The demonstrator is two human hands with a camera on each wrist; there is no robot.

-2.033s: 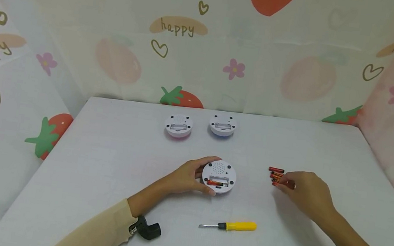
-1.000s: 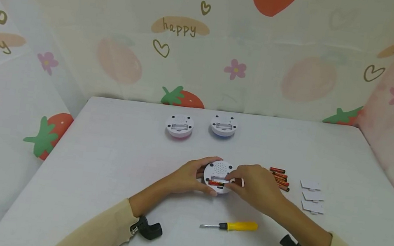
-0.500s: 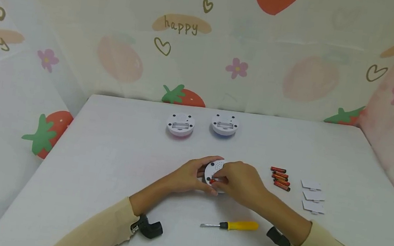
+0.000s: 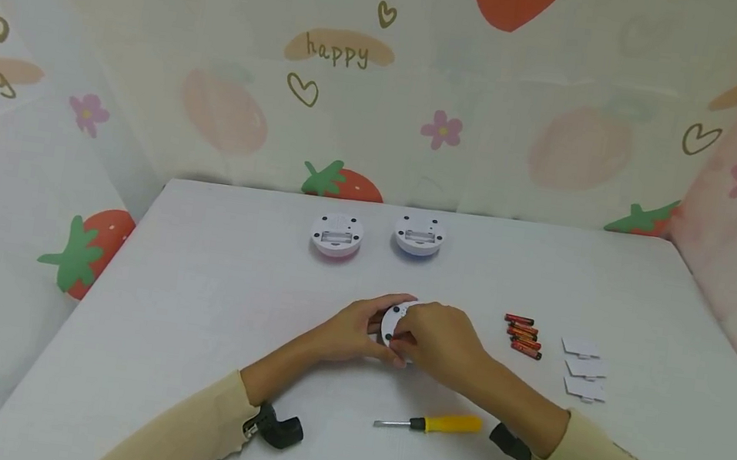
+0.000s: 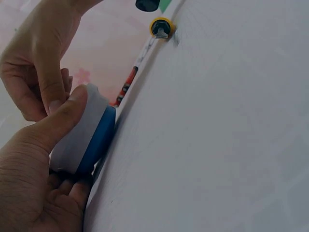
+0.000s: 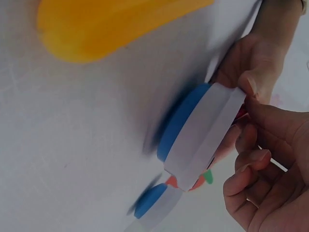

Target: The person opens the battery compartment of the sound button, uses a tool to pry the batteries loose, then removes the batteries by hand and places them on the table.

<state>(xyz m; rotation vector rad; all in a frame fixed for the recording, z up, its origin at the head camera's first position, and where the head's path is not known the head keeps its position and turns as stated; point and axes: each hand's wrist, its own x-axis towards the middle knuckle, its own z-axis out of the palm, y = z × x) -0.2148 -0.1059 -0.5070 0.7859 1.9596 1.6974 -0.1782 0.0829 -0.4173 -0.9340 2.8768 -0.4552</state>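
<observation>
My left hand (image 4: 351,333) holds a round white device with a blue base (image 6: 203,135) by its side, thumb at the near edge and fingers behind. It sits low at the table, its battery-compartment face towards me. Over that face bends my right hand (image 4: 444,345), fingers curled and covering most of it in the head view. In the right wrist view, a sliver of a red battery (image 6: 241,113) shows at the right fingertips, at the edge of the device. The rest of the battery and the compartment are hidden.
Two similar white devices, one pinkish below (image 4: 337,235) and one bluish below (image 4: 419,237), lie at the back with their compartments uncovered. Several red batteries (image 4: 522,333) lie to the right, beside three white covers (image 4: 586,367). A yellow-handled screwdriver (image 4: 451,424) lies in front.
My right hand has come left from the row of batteries to the device and now bends further over its compartment. My left hand keeps holding the device in place.
</observation>
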